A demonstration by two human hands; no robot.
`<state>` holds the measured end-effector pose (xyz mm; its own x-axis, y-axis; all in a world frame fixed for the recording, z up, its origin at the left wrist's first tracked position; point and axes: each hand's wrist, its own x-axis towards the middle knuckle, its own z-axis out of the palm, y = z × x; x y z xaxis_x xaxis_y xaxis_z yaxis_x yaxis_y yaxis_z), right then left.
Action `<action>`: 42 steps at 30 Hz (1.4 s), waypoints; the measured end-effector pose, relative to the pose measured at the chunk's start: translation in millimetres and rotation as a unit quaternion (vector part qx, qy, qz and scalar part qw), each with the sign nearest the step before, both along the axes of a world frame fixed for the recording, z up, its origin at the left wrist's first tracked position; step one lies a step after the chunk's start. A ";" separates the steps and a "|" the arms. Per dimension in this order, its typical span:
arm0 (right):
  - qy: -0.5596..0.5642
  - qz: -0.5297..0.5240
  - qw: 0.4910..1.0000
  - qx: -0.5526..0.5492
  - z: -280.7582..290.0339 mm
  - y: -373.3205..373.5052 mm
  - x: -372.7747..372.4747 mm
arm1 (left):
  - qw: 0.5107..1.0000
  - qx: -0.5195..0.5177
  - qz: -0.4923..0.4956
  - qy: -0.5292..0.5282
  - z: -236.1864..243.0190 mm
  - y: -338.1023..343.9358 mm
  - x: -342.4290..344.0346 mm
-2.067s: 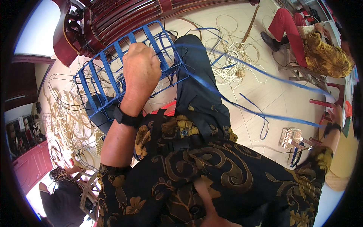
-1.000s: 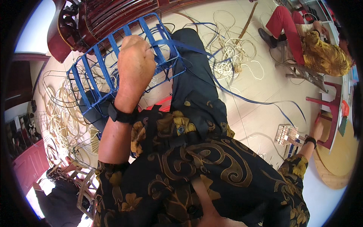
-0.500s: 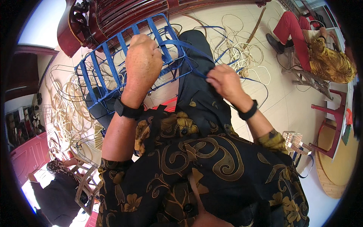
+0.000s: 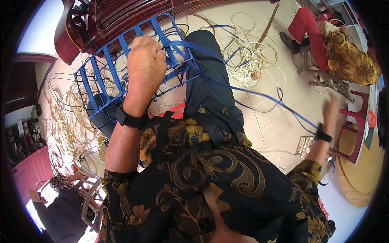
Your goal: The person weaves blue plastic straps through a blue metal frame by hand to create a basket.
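A blue woven frame [image 4: 110, 67], like an openwork basket with flat slats across it, rests on my lap over my dark trousers. My left hand [image 4: 146, 58] is closed in a fist at its middle, gripping it from above; the fingertips are hidden. Beside this hand a long blue strip [image 4: 259, 94] leaves the frame and runs taut across to my right wrist. Far out to the right is my right hand [image 4: 331, 108], smeared by motion, so its fingers and any hold on the strip are unclear.
Loose pale cane coils [image 4: 253, 67] lie on the tiled floor, with a bigger heap [image 4: 71, 121] at left. A dark red wooden bench [image 4: 137, 18] stands ahead. One person [image 4: 344, 56] sits at right, another [image 4: 60, 210] at lower left. A red stool [image 4: 354, 117] stands at right.
My right hand has swung far out to the right from beside my knee, and the blue strip now stretches long after it. My left hand keeps its place on the frame.
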<state>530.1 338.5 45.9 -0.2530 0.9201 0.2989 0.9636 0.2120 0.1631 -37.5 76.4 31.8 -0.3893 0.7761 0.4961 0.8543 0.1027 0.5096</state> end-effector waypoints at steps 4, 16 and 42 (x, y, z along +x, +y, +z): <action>0.243 0.360 0.882 -0.186 -59.1 -67.1 -221.6 | 0.999 -0.033 -0.004 -0.001 -3.6 2.3 -6.2; -0.033 0.145 0.979 -0.140 -110.4 7.7 8.4 | 1.000 -0.014 0.002 0.003 -5.3 1.0 -3.6; 0.363 0.627 0.688 -0.020 10.2 -110.7 -428.1 | 0.998 -0.053 -0.013 -0.010 1.3 -1.6 -8.5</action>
<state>102.0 227.8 56.1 -0.6535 0.1246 0.7466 -0.1583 0.9421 -0.2958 -46.0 74.8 33.1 -0.3767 0.8343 0.4026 0.8473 0.1347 0.5137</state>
